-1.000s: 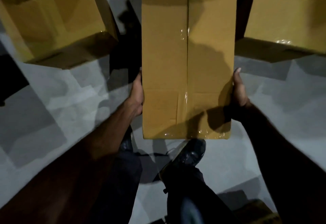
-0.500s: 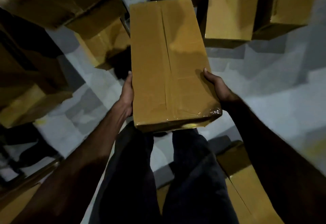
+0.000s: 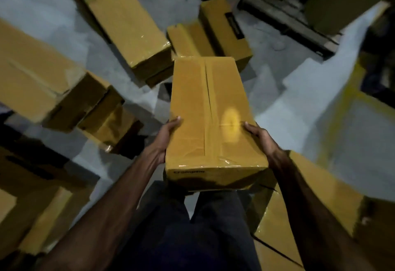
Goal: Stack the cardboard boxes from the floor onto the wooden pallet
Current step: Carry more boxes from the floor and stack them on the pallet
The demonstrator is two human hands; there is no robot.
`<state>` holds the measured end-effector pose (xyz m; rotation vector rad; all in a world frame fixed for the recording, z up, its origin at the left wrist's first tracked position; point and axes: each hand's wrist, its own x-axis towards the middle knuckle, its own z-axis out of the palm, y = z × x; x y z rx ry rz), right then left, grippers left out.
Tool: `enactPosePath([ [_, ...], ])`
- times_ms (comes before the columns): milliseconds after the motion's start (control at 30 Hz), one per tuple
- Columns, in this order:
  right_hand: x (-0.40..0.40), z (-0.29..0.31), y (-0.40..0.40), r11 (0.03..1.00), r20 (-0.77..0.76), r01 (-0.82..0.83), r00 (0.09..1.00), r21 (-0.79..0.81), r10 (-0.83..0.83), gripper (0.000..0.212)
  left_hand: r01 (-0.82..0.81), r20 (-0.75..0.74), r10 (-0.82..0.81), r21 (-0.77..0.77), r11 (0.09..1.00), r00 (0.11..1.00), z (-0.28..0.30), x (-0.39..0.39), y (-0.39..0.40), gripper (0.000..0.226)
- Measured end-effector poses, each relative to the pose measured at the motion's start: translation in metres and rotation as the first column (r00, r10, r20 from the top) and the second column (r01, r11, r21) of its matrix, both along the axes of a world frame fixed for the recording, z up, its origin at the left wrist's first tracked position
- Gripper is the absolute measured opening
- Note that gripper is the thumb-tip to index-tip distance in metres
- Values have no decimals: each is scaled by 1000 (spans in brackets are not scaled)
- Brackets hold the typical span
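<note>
The taped cardboard box [image 3: 210, 119] is lifted above my legs and the grey floor [image 3: 299, 104], my left hand [image 3: 165, 140] and right hand [image 3: 261, 140] clasping its long sides, with what looks like the wooden pallet [image 3: 286, 17] far ahead.

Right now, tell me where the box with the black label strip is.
In the head view it lies on the grey floor, upper centre: the labelled box sits just beyond the held box, against a smaller box on its left.

Grey floor [image 3: 299, 121]; taped cardboard boxes [image 3: 128, 29] scattered directly on it.
</note>
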<state>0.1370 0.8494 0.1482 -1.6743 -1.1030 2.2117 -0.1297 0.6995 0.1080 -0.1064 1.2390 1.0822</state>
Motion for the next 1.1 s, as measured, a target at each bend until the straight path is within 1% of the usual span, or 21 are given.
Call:
enactPosePath([
  [67, 30, 27, -21, 992, 14, 119, 993, 40, -120, 43, 109, -29, -106, 85, 990, 994, 25, 12, 19, 53],
  [167, 76, 58, -56, 948, 23, 305, 951, 95, -308, 51, 275, -75, -266, 151, 949, 961, 61, 35, 46, 54],
  [233, 103, 77, -82, 892, -4, 419, 905, 169, -424, 53, 384, -107, -369, 200, 902, 923, 83, 56, 61, 60],
  [300, 129, 91, -108, 817, -54, 523, 848, 243, -527, 49, 469, -156, -443, 257, 845, 883, 106, 81, 71, 57],
  [333, 139, 96, -122, 778, -78, 569, 817, 265, -571, 51, 507, -184, -473, 275, 817, 862, 117, 94, 74, 53],
  [367, 150, 100, -137, 747, -89, 599, 794, 288, -602, 59, 545, -215, -502, 290, 787, 838, 125, 105, 76, 50],
  [400, 160, 102, -151, 722, -104, 623, 774, 301, -624, 71, 587, -243, -534, 305, 750, 809, 133, 117, 78, 51],
  [433, 168, 106, -165, 700, -123, 644, 756, 309, -643, 79, 629, -271, -568, 316, 710, 777, 139, 127, 80, 58],
  [467, 176, 109, -179, 674, -147, 667, 737, 318, -660, 77, 665, -289, -599, 318, 676, 747, 144, 137, 82, 67],
  [533, 190, 116, -203, 611, -198, 717, 688, 335, -698, 58, 733, -331, -654, 319, 601, 680, 151, 158, 85, 77],
  [567, 196, 119, -215, 582, -208, 736, 665, 346, -717, 52, 765, -363, -674, 325, 556, 644, 154, 170, 85, 76],
  [633, 210, 124, -241, 521, -219, 769, 618, 371, -756, 52, 811, -401, -706, 330, 484, 584, 164, 198, 76, 73],
  [700, 225, 126, -264, 457, -254, 816, 555, 355, -792, 54, 835, -419, -724, 329, 441, 548, 178, 225, 64, 70],
  [800, 240, 128, -302, 391, -274, 863, 479, 319, -834, 55, 865, -434, -753, 334, 375, 495, 186, 258, 45, 68],
  [900, 251, 128, -339, 333, -271, 893, 416, 302, -868, 63, 895, -438, -790, 320, 310, 430, 188, 285, 27, 69],
  [967, 257, 127, -363, 309, -269, 902, 391, 302, -880, 68, 919, -449, -811, 294, 263, 376, 186, 303, 16, 65],
  [1100, 266, 123, -403, 232, -262, 928, 311, 292, -914, 50, 946, -458, -837, 260, 194, 298, 185, 338, -6, 52],
])
